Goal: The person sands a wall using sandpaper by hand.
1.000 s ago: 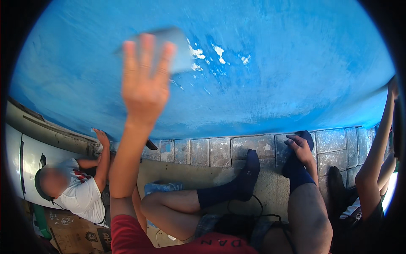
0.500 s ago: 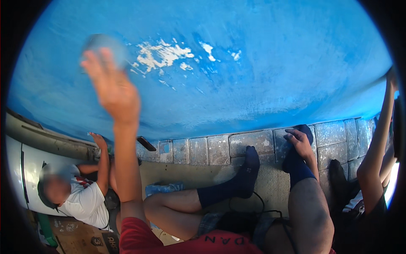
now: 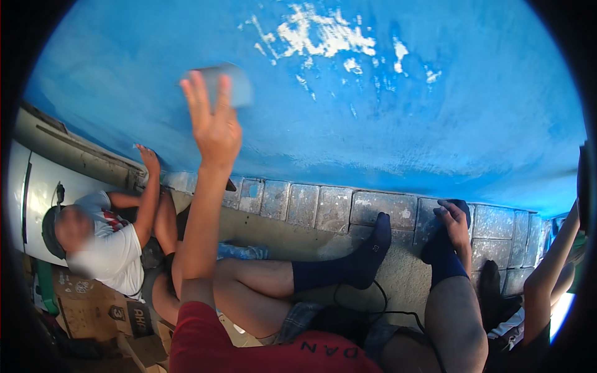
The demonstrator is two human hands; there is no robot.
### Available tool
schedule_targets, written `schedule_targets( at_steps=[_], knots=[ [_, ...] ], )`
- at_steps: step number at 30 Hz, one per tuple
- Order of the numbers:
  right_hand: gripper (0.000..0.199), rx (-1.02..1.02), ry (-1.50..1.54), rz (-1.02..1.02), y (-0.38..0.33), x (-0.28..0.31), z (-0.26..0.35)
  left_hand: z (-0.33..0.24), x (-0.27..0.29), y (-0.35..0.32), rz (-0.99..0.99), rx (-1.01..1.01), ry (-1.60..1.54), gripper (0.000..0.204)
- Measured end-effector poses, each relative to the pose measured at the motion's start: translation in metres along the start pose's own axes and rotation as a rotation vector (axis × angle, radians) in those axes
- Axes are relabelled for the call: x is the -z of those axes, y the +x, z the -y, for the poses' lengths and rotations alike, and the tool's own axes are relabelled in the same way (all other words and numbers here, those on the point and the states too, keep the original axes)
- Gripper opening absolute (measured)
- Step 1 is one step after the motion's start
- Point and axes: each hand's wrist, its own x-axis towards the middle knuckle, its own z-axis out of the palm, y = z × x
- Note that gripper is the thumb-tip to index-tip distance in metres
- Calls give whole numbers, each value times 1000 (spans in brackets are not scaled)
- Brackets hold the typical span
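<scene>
My left hand (image 3: 216, 133) presses a grey square of what looks like sandpaper (image 3: 239, 87) flat against the blue wall (image 3: 373, 124). Its fingers are spread over the sheet, which is blurred by motion. Bare white patches (image 3: 326, 34) show through the paint above and to the right of this hand. My right hand (image 3: 457, 227) hangs beside my right foot, over the dark blue sock (image 3: 448, 267). Its fingers are loosely bent and apart, with nothing visible in them; part of the forearm is hidden behind my knee.
Paving blocks (image 3: 382, 208) line the wall's foot. A person in a white shirt (image 3: 118, 255) sits at left, one hand at the wall. Another person's arm (image 3: 547, 280) reaches up at right. Cardboard (image 3: 90, 304) lies lower left, blue plastic (image 3: 242, 251) beside my leg, and a black cable (image 3: 385, 304) near my lap.
Against the wall, my left hand has slid the sandpaper lower and farther from the white patches. The view has shifted. My right hand stays by the foot.
</scene>
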Motion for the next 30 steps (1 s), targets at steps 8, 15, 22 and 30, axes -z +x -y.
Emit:
schedule_targets(
  at_steps=[8, 15, 22, 30],
  knots=[
    [35, -1, -35, 23, 2, -1, 1, -9, -4, 23, -167, 156, -104, 54],
    [40, -36, -7, -36, 3, 0, -8, -70, -16, 32, -140, 125, -132, 57],
    [39, -32, -42, -36, 4, 2, -2, -86, -56, 87, -430, -9, -117, 63],
    [39, -66, 45, -32, 5, -3, -5, -129, -30, 84, -112, 122, -247, 50]
  ],
)
